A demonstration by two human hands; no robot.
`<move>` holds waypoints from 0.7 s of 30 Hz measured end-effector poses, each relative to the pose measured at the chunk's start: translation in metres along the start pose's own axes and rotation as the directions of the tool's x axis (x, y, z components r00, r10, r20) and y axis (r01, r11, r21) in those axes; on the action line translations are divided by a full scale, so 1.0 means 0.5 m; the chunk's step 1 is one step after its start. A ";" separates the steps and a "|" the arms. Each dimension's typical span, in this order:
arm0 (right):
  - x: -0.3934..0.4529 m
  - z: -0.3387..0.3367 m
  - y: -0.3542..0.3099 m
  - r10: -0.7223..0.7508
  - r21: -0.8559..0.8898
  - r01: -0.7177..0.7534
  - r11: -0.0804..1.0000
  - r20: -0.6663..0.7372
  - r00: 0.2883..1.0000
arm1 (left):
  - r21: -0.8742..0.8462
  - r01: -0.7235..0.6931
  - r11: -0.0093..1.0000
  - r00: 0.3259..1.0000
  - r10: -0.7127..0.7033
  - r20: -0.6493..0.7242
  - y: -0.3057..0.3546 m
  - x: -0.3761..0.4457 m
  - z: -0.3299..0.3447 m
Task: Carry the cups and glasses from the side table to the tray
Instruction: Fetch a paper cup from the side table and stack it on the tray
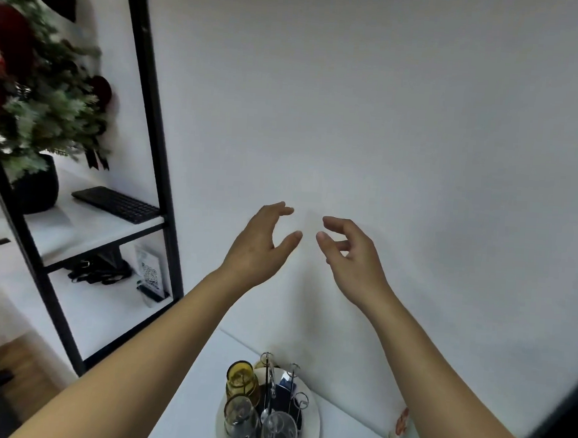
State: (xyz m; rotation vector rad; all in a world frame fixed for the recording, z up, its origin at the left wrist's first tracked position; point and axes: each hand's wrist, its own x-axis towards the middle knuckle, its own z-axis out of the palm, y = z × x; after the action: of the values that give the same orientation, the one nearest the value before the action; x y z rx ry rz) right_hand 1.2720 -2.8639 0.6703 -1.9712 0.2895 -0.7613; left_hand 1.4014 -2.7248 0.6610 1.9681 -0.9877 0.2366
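Note:
A round white tray (314, 422) rests on a white table (197, 390) at the bottom centre. On it stand an amber glass (242, 381), a clear glass (241, 424) and another clear glass (279, 435), around a metal rack with looped hooks (271, 378). My left hand (258, 247) and my right hand (353, 257) are raised side by side well above the tray, in front of the white wall. Both have curled, spread fingers and hold nothing. The side table is out of view.
A black-framed shelf unit (149, 147) stands at the left, bearing a potted plant with red decorations (36, 91), a black keyboard (116, 204), black cables (101, 270) and a QR-code sign (150, 274). A small white packet with an orange label (401, 423) lies right of the tray.

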 end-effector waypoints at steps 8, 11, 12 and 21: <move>-0.079 0.046 -0.034 -0.084 0.132 0.060 0.989 0.182 0.980 | 0.030 0.134 0.990 0.977 -0.127 -0.169 0.053 -0.176 -0.049; -0.136 0.080 -0.053 -0.129 0.190 0.078 0.979 0.276 0.952 | 0.049 0.220 0.974 0.951 -0.203 -0.234 0.076 -0.275 -0.082; -0.158 0.093 -0.060 -0.147 0.215 0.081 0.973 0.311 0.939 | 0.053 0.258 0.965 0.936 -0.236 -0.260 0.083 -0.312 -0.093; -0.422 0.218 -0.172 -0.282 0.381 0.042 0.924 0.603 0.747 | 0.062 0.550 0.833 0.745 -0.456 -0.487 0.153 -0.657 -0.219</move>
State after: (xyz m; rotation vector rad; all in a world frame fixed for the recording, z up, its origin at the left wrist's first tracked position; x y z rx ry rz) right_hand 1.1661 -2.6392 0.6245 -1.8026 -0.4252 -0.1649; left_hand 1.1507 -2.4798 0.6061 2.1461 -0.1027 0.4767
